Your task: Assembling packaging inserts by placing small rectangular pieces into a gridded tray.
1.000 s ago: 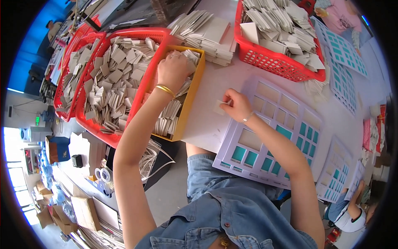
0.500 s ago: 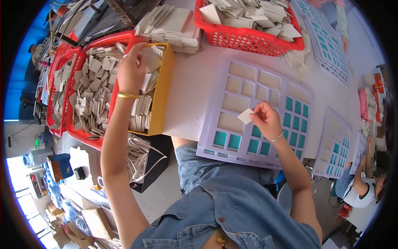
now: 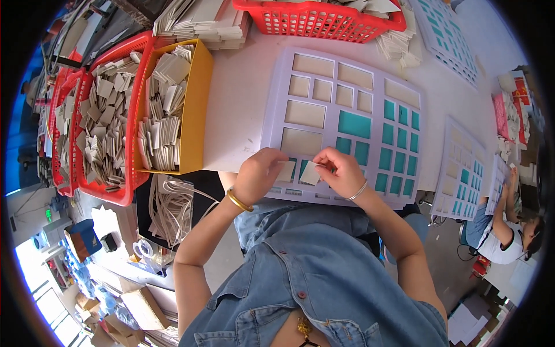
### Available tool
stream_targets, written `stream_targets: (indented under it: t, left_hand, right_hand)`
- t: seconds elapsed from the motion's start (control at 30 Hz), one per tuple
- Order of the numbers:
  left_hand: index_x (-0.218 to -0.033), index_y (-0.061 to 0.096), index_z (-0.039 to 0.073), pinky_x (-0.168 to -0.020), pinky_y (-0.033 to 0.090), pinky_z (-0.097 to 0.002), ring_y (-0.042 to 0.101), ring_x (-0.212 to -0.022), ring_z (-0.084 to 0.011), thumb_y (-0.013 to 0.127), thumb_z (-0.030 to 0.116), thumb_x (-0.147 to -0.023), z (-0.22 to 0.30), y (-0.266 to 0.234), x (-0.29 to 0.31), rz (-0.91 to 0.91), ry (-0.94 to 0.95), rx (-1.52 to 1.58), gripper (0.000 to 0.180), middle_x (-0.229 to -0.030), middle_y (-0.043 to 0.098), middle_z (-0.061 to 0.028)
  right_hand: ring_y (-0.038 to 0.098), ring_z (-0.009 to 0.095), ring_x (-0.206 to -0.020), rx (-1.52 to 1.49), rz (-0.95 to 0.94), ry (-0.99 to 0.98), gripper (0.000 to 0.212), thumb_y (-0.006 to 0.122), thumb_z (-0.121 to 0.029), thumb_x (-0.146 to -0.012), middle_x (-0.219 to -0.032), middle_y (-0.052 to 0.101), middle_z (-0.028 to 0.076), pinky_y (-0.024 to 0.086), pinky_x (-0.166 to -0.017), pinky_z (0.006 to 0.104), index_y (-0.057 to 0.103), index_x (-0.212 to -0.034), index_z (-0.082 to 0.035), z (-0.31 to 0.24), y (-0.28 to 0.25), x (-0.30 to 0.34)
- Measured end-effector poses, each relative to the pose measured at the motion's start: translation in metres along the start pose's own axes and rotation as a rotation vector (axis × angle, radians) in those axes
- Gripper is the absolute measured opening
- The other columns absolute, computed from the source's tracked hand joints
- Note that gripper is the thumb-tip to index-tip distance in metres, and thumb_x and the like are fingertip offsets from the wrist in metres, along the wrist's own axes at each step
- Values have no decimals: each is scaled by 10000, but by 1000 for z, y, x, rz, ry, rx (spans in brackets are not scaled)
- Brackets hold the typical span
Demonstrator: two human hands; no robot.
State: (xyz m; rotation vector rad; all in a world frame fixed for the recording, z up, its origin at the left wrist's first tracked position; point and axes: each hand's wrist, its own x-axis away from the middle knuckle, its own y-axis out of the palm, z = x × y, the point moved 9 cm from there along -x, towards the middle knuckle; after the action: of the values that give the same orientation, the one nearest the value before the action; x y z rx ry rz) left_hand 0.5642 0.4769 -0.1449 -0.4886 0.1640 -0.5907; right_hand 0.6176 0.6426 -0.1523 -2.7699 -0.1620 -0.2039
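Observation:
A lilac panel with rectangular windows lies before me on the table. Some windows show teal; others hold grey-beige card pieces. Over its near edge, my left hand pinches a small off-white card. My right hand closes on another small off-white card, held at a tilt just right of the first. Both cards are at the near row of teal windows and partly cover it. Whether either card touches the panel, I cannot tell.
A yellow box of cards stands at left, beside red baskets full of similar pieces. Another red basket and a card stack sit at the back. More panels lie rightward, near another person.
My left hand has come from the yellow box to the panel's near edge, now with a card. My right hand has moved its card nearer me. The view has shifted.

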Motion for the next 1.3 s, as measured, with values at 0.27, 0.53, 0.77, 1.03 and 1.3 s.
stream_targets:
  t: [0.27,0.53,0.77,1.03,1.3]
  left_hand:
    - [-889,592,38,-630,484,-325,611,-708,-277,594,24,-801,12,8,-11,-50,33,-156,90,-791,612,-120]
    - [-880,599,52,-643,490,-364,609,-726,-306,593,26,-786,13,12,-10,-61,65,-329,97,-826,600,-108]
    - [-923,622,116,-681,501,-373,607,-868,-244,585,56,-717,34,2,3,99,148,-481,218,-965,584,-26]
    - [-959,646,122,-861,405,-370,553,-1004,-234,606,8,-636,44,18,22,-65,393,-586,346,-1053,605,-19]
    - [-1103,517,5,-792,465,-372,563,-926,-280,582,5,-765,0,-26,28,198,-12,-226,344,-1005,572,-137]
  right_hand:
    - [653,214,-709,114,36,-1,126,625,-33,-800,-797,654,105,508,-635,299,567,-912,-35,-4,7,-2]
    - [632,209,-688,266,106,-139,125,636,-22,-770,-785,621,86,498,-602,300,584,-884,-34,-8,13,-1]
    - [578,241,-817,562,179,-248,138,670,-114,-725,-923,558,13,469,-633,381,591,-839,-113,-36,9,11]
    - [514,163,-959,790,62,-392,129,636,-113,-732,-976,591,-31,343,-799,349,643,-859,-131,-46,28,23]
    - [504,193,-1018,821,-24,-348,331,656,-198,-746,-1123,584,-5,318,-841,371,601,-1068,-144,-46,23,38]
